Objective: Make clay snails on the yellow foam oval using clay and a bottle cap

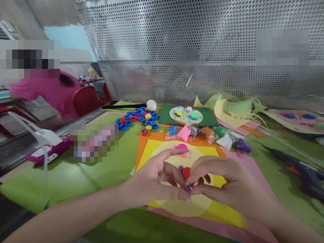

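Observation:
My left hand (168, 175) and my right hand (215, 175) meet over a pale yellow paper circle (187, 206) on a bright yellow sheet (235, 217). Both hands' fingertips close on a small purple piece (189, 187). Just above it is a red cap (186, 173), with a purple blob (180, 168) at its left. Farther up the circle sits a pink figure (181, 147), partly behind my left index finger.
Bottle caps (123, 127) lie at the back left, near a white ball (151, 105). Bagged clay (172, 131) and a decorated circle (177, 116) are behind the sheets. A glue gun (301, 172) lies right. A person in pink (50, 87) is at far left.

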Demonstrator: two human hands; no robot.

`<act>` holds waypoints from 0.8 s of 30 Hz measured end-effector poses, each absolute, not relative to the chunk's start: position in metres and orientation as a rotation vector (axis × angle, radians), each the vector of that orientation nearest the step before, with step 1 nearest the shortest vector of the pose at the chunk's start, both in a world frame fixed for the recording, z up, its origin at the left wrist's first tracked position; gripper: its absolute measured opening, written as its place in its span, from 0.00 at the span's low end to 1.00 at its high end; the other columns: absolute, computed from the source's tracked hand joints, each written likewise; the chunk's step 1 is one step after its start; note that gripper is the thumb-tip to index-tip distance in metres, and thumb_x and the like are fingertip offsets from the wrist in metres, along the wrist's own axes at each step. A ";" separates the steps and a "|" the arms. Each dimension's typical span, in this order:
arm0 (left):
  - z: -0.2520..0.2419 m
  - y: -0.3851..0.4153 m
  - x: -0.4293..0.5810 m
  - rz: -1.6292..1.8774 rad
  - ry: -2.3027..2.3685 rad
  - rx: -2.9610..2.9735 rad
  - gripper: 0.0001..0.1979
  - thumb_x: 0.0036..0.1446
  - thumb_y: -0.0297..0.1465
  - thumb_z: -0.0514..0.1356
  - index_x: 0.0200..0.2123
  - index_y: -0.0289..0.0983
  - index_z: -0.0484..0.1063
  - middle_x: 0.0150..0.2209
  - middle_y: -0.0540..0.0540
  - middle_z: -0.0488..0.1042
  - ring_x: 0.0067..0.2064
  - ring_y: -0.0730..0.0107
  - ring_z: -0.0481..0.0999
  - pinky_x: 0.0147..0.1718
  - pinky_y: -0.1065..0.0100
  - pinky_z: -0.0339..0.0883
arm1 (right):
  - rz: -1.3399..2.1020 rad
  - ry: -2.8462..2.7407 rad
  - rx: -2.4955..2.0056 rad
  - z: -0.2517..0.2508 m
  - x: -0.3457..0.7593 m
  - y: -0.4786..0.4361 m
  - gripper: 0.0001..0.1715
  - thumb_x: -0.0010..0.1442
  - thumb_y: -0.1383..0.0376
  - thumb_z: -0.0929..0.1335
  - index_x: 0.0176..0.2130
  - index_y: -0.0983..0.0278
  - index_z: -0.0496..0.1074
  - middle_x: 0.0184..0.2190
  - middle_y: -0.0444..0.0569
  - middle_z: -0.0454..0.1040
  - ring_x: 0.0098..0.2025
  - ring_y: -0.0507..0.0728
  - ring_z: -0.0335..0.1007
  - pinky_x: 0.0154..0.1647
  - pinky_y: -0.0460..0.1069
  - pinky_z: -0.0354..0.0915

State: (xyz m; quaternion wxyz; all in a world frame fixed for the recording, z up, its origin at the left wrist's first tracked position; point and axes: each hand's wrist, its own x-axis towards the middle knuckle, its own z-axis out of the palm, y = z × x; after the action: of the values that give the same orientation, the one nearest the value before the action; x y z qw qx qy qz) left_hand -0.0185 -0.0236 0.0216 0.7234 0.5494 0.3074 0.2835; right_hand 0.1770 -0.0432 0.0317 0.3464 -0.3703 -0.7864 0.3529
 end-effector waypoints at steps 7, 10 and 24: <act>0.022 -0.023 -0.019 0.618 0.690 1.209 0.36 0.42 0.18 0.66 0.53 0.42 0.59 0.26 0.55 0.76 0.32 0.74 0.76 0.40 0.68 0.67 | 0.881 -2.051 -0.930 0.033 0.176 -0.043 0.09 0.50 0.73 0.70 0.31 0.59 0.74 0.27 0.40 0.75 0.28 0.47 0.67 0.27 0.40 0.64; 0.022 -0.023 -0.019 0.614 0.698 1.219 0.36 0.41 0.18 0.67 0.54 0.42 0.59 0.26 0.55 0.76 0.32 0.73 0.76 0.41 0.67 0.66 | 0.861 -2.054 -0.882 0.033 0.175 -0.042 0.09 0.52 0.73 0.69 0.33 0.60 0.75 0.27 0.41 0.76 0.29 0.48 0.69 0.28 0.41 0.65; 0.025 -0.023 -0.019 0.595 0.715 1.238 0.36 0.40 0.18 0.67 0.53 0.42 0.59 0.26 0.56 0.75 0.31 0.75 0.75 0.40 0.67 0.66 | 0.873 -2.062 -0.882 0.036 0.174 -0.042 0.07 0.52 0.73 0.69 0.31 0.62 0.75 0.26 0.42 0.76 0.28 0.48 0.69 0.29 0.39 0.65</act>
State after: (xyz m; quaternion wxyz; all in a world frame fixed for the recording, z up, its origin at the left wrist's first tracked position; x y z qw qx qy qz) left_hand -0.0189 -0.0230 0.0249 0.7151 0.5589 0.3228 0.2686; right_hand 0.1745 -0.0422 0.0360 0.3592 -0.3420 -0.7996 0.3385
